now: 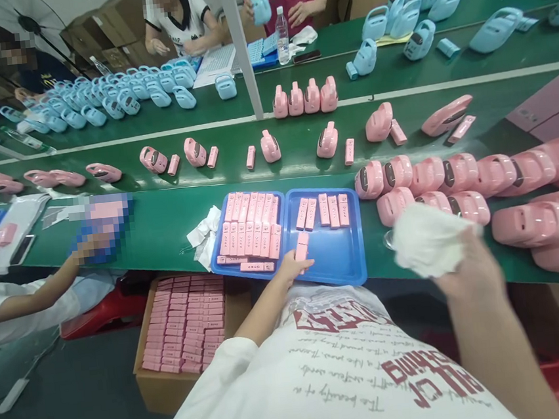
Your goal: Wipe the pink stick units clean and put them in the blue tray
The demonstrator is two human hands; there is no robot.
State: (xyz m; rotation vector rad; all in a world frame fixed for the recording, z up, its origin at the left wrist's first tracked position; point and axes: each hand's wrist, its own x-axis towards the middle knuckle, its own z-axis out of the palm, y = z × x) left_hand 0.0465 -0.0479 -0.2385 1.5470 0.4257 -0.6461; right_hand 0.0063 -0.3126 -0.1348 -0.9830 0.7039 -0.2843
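Between its thumb and fingers my left hand (292, 267) grips a small pink rectangular block (301, 246) with marks on its face, over the near-left edge of a blue tray (331, 257). Several like blocks (324, 211) lie in that tray's far part. A second blue tray (219, 263) beside it on the left is packed with more pink blocks (249, 233). Off to the right, my right hand (470, 263), slightly blurred, clutches a crumpled white cloth (428, 238) in front of pink handled housings (467, 206).
Pink housings and small blocks sit along the green conveyor (304, 161). A cardboard box (153, 386) of pink blocks stands below the table, left. White crumpled tissue (205, 236) lies beside the trays. Co-workers sit opposite by blue housings (124, 92); another person's arm (45, 298) reaches in at left.
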